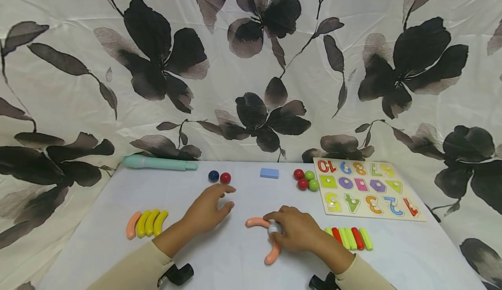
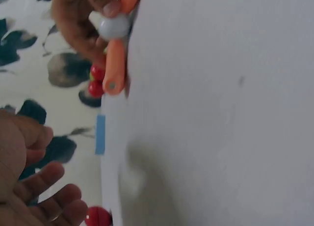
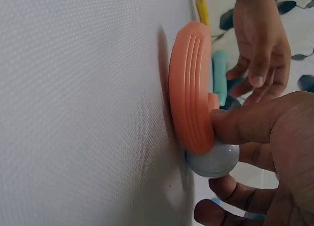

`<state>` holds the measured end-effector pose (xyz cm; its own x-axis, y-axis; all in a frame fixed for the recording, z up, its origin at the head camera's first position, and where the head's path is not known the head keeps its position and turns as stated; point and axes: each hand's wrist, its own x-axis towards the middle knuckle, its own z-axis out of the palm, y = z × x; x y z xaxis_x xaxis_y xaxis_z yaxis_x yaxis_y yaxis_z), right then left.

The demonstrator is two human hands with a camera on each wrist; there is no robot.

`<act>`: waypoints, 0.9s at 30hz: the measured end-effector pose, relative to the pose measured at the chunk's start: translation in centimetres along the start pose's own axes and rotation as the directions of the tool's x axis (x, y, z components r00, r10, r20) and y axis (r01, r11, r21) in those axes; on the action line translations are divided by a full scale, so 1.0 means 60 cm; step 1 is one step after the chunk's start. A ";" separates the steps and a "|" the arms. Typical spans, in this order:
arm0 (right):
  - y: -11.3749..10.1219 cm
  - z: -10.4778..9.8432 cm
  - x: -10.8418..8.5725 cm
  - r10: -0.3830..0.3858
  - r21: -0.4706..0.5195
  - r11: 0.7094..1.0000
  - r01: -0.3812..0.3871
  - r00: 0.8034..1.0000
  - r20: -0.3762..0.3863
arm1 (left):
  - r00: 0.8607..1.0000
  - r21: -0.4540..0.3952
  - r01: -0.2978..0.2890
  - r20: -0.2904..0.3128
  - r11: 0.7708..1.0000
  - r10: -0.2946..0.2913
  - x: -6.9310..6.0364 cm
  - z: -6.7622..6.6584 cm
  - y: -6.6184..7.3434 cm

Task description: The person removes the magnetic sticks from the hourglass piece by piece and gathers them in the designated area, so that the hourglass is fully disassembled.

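Observation:
Near the front middle of the table, my right hand (image 1: 296, 229) holds a shiny grey ball (image 1: 275, 228) between thumb and fingers. Two curved orange sticks meet the ball: one curved orange stick (image 1: 257, 222) points left, and a second orange stick (image 1: 272, 254) points toward me. In the right wrist view the thumb lies against the nearer stick (image 3: 190, 88), by the ball (image 3: 213, 160). My left hand (image 1: 208, 207) hovers with loosely spread fingers and holds nothing. It is nearest to a red ball (image 1: 225, 178) and a dark blue ball (image 1: 213, 176).
At left lie several yellow curved sticks (image 1: 150, 223) and an orange one (image 1: 133, 225). A teal tube (image 1: 160, 162) is at the back left, a blue block (image 1: 269, 173) at the back. Red and green balls (image 1: 302, 184), a number board (image 1: 368, 189) and straight sticks (image 1: 357, 239) are right.

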<state>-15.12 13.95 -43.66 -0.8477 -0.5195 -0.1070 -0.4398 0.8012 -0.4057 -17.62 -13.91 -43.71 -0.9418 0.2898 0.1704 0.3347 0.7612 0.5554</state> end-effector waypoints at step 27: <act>0.019 0.001 -0.018 -0.036 0.069 0.997 0.038 0.999 -0.039 | 0.766 -0.019 -0.537 0.408 0.844 0.497 -0.012 0.066 0.037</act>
<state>-14.70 15.41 -44.06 -0.8426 -0.5356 -0.0567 -0.4502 0.7583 -0.4715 -16.10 -10.14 -45.82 -0.5428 0.8366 0.0746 0.7872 0.4757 0.3926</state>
